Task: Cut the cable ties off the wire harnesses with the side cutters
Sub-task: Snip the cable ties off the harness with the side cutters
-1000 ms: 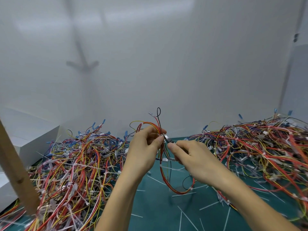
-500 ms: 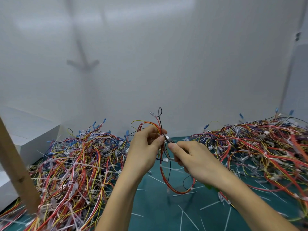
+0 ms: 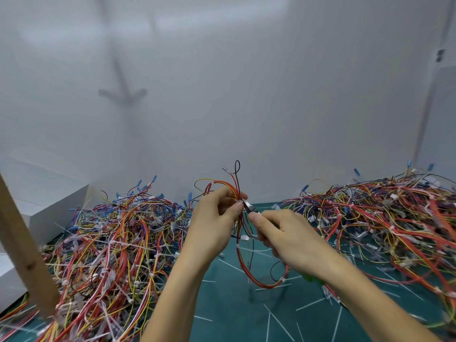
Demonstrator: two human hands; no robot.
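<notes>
My left hand point(image 3: 212, 224) pinches a wire harness point(image 3: 248, 272) of red, yellow and black wires, held up over the green mat. Its loop hangs down below my hands. My right hand point(image 3: 287, 239) grips the side cutters point(image 3: 249, 208), whose metal jaws touch the harness right at my left thumb, where a white cable tie point(image 3: 238, 201) wraps the wires. The cutters' green handle peeks out under my right wrist. Whether the jaws are closed on the tie is too small to tell.
A big heap of tied harnesses point(image 3: 111, 245) lies at the left, another heap point(image 3: 385, 218) at the right. Cut white ties point(image 3: 278, 324) litter the green mat point(image 3: 229, 314). A wooden post point(image 3: 22, 253) leans at the far left beside white boxes point(image 3: 47, 203). A white wall stands behind.
Both hands and the harness hold almost the same place; the cutter jaws stay at the tie by my left thumb. The view shifted slightly.
</notes>
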